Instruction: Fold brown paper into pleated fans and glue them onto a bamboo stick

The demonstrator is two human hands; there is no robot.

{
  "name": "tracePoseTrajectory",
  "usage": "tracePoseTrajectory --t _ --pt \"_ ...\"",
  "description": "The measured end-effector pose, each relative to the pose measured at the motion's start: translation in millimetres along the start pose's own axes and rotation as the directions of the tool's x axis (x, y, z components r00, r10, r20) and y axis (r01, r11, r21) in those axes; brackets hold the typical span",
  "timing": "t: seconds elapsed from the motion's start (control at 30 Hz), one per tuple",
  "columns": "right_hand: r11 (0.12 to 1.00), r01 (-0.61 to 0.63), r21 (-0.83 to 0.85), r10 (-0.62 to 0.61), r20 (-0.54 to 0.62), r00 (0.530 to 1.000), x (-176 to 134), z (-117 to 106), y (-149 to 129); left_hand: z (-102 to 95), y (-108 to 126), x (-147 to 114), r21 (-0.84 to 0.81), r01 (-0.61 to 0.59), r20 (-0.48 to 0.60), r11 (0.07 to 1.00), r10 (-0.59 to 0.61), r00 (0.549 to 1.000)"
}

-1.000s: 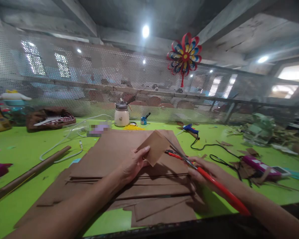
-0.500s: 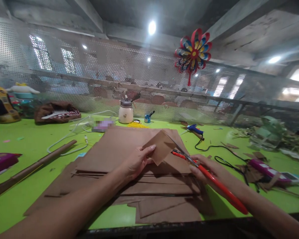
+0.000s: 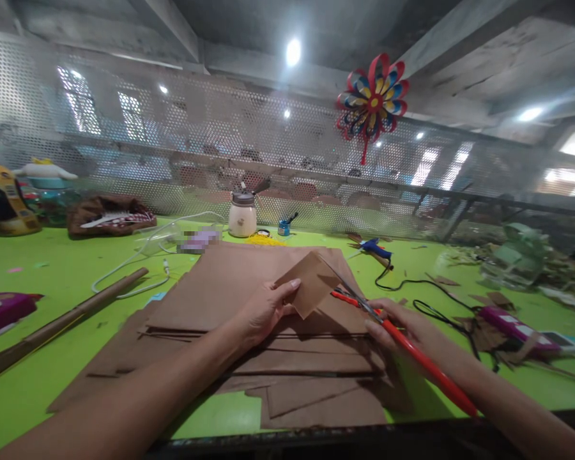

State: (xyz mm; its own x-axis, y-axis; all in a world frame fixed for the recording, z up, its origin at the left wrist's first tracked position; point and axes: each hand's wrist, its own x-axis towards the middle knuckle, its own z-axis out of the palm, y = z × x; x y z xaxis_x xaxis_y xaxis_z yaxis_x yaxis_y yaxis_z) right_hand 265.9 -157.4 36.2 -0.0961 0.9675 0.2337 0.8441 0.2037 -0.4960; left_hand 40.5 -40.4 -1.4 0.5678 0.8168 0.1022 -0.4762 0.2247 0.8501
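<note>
My left hand (image 3: 268, 310) pinches a small brown paper piece (image 3: 311, 287) between thumb and fingers, tilted above the stack. My right hand (image 3: 402, 322) is closed around red-handled scissors (image 3: 414, 351), whose metal blades point up and left at the right edge of that piece. Whether the blades touch the paper I cannot tell. A second small red-and-black part (image 3: 344, 297) shows beside the blades, partly hidden. Beneath both hands lies a stack of large brown paper sheets (image 3: 220, 281), its lower layers spread unevenly toward me.
A blue glue gun (image 3: 376, 248) with a black cord lies behind to the right. Purple-and-white device (image 3: 517, 329) and paper scraps sit at right. A brown roll (image 3: 71, 313) and white cable (image 3: 124, 294) lie left; a bottle (image 3: 242, 216) stands at the back of the green table (image 3: 220, 415).
Almost nothing differs. Both hands, the paper piece and the scissors keep nearly the same place; the view has shifted very slightly.
</note>
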Motion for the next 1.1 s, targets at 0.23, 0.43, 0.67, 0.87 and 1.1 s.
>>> tracePoseTrajectory --t 0.23,0.43,0.67,0.87,1.1 --pt "1.000 -0.016 0.009 0.016 0.004 1.000 0.8 3.5 1.3 -0.7 -1.2 1.2 0.012 0.011 0.006 1.000 -0.011 1.000" --pt "0.999 0.001 -0.041 -0.002 -0.032 0.999 -0.3 4.9 4.3 -0.2 -0.7 0.5 0.017 0.014 0.020 1.000 -0.015 1.000" --pt "0.998 0.020 -0.062 -0.024 -0.065 0.998 1.2 9.1 16.8 -0.2 -1.7 0.7 0.021 0.010 0.011 1.000 -0.010 1.000" --pt "0.994 0.013 -0.111 -0.027 -0.125 0.992 -1.2 10.9 17.0 1.0 -0.6 0.2 0.027 0.021 0.000 0.999 -0.021 1.000" --pt "0.997 0.001 -0.071 -0.006 -0.073 0.997 -4.3 9.4 15.9 1.2 1.8 -0.2 0.027 0.039 0.013 0.999 -0.040 0.999"
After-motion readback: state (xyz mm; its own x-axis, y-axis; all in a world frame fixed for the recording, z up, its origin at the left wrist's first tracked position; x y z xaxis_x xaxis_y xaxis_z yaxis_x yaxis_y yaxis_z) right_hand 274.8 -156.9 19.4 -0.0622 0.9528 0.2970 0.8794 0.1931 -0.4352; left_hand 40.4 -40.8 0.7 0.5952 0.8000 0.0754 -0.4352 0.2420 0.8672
